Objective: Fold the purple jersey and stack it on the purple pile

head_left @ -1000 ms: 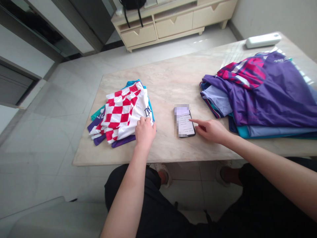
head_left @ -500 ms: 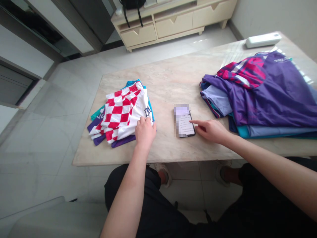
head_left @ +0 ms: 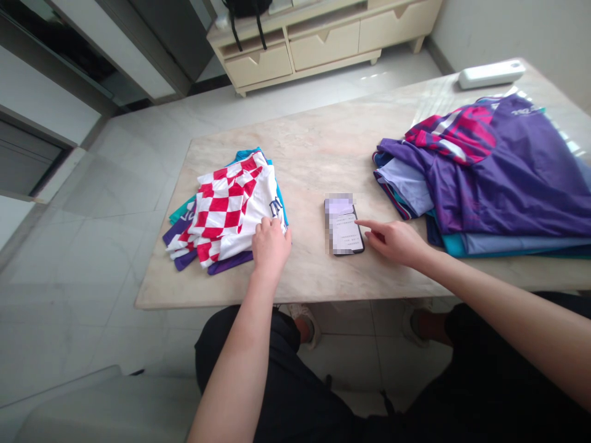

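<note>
My left hand [head_left: 271,243] rests on the near right edge of a folded red-and-white checkered shirt [head_left: 220,211], its fingers loosely bent with the thumb apart. That shirt tops a small pile, with purple, teal and blue cloth showing beneath. To the right, a smartphone [head_left: 347,237] lies flat on the table, its lit screen showing lines of text and partly pixelated. The index finger of my right hand [head_left: 397,241] is stretched out to the phone's right edge; the other fingers are curled, holding nothing. Whether the fingertip touches the screen I cannot tell.
A larger pile of shirts, topped by a purple shirt [head_left: 521,178], lies on the right of the marble-patterned table [head_left: 314,147]. A white oblong case [head_left: 492,74] sits at the far right. Beyond the table stands a cream cabinet [head_left: 325,46] with a black bag [head_left: 247,7].
My right index finger has moved slightly up along the phone's edge, and the text on the screen has shifted. My left hand and both shirt piles have stayed put.
</note>
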Available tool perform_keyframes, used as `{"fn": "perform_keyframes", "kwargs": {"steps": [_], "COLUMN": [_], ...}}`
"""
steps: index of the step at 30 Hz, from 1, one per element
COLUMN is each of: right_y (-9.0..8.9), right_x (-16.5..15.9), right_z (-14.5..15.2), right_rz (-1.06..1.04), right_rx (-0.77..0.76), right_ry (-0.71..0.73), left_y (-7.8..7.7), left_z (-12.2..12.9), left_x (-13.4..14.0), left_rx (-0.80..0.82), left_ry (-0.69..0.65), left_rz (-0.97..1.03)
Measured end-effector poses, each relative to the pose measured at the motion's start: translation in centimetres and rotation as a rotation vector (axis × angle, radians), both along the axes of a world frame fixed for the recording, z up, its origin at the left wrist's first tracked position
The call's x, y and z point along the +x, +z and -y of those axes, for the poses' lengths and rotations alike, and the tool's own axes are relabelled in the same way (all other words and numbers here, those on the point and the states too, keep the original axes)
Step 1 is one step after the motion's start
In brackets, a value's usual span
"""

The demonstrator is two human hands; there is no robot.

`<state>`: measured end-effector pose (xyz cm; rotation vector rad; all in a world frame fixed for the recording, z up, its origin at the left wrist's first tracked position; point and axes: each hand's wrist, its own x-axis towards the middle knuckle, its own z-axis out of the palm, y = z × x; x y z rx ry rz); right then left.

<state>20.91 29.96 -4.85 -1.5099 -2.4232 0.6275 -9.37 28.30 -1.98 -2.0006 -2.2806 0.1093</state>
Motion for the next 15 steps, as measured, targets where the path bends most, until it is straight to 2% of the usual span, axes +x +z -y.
{"fn": "perform_keyframes", "kwargs": {"steps": [9,15], "right_y": [-0.09,0.06], "right_x": [0.03,-0.07], "right_z": [-0.03,0.06], "right_rz": [-0.024,-0.001], "right_rx": [-0.011,-0.002], "right_ry": [-0.008,0.070], "left_y": [-0.01,-0.02], "left_z": [-0.04,-0.06], "left_x": [0.03,0.06], "left_rx": [0.000,-0.007], "left_ry": [0.000,0.004], "left_rz": [0.001,0.011]}}
